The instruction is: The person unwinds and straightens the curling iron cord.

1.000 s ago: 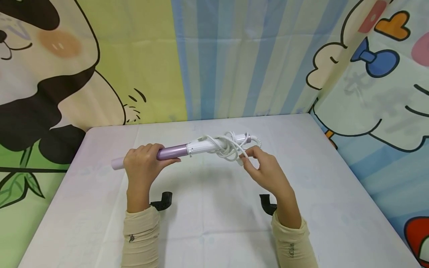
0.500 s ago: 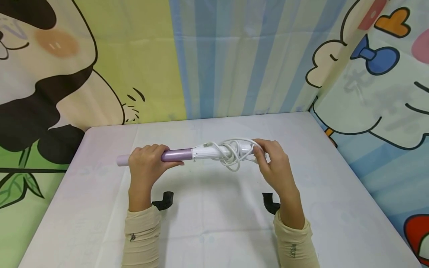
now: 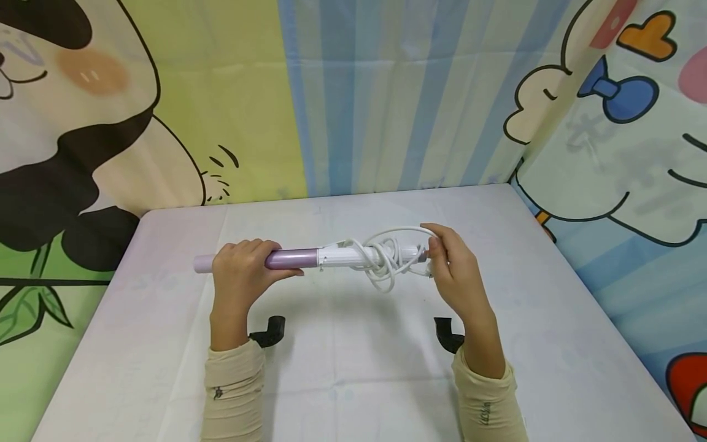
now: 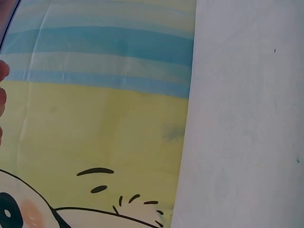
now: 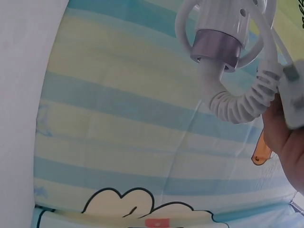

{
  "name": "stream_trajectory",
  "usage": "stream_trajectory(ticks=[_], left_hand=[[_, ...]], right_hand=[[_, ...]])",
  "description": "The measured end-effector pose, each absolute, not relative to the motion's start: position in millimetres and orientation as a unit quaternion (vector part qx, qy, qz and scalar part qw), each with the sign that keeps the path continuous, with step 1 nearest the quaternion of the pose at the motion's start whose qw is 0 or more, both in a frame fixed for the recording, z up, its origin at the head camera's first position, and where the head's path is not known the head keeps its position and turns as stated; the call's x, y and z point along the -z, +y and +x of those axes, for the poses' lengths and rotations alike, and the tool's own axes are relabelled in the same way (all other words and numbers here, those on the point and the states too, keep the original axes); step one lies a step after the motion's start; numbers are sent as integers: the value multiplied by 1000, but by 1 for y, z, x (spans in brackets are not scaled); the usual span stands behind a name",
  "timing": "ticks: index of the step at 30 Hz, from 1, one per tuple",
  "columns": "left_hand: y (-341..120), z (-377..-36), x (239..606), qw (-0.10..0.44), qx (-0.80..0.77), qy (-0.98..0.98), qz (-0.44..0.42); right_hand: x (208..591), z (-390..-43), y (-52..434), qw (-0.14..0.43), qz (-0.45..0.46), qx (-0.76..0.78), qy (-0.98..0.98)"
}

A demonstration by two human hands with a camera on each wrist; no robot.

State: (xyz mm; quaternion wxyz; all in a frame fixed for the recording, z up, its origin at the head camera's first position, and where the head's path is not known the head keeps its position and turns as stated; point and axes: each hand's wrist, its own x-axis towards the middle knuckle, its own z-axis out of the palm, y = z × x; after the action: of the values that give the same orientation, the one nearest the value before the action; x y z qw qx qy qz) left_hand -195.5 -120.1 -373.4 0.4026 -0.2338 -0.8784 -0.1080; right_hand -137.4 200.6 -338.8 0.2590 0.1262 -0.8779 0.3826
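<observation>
Hiding the curling iron (image 3: 309, 258) barrel: left hand (image 3: 240, 276).

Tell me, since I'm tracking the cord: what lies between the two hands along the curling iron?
In the head view, the lilac barrel, then the white handle wrapped with white cord.

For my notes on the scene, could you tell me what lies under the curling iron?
Under the curling iron, held up by the left hand and right hand, only bare white table shows; the cord dangles beneath.
</observation>
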Motion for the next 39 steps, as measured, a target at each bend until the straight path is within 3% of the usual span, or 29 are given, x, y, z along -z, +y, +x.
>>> stream_trajectory(ticks=[11, 34, 39], left_hand=[[-122, -194, 372, 378, 115, -881, -259], [-138, -195, 371, 432, 118, -882, -146], [-141, -194, 372, 435, 114, -883, -135]], right_hand=[[344, -146, 217, 292, 101, -377, -873], [363, -161, 269, 148, -10, -313, -938], [369, -162, 284, 82, -56, -302, -948]])
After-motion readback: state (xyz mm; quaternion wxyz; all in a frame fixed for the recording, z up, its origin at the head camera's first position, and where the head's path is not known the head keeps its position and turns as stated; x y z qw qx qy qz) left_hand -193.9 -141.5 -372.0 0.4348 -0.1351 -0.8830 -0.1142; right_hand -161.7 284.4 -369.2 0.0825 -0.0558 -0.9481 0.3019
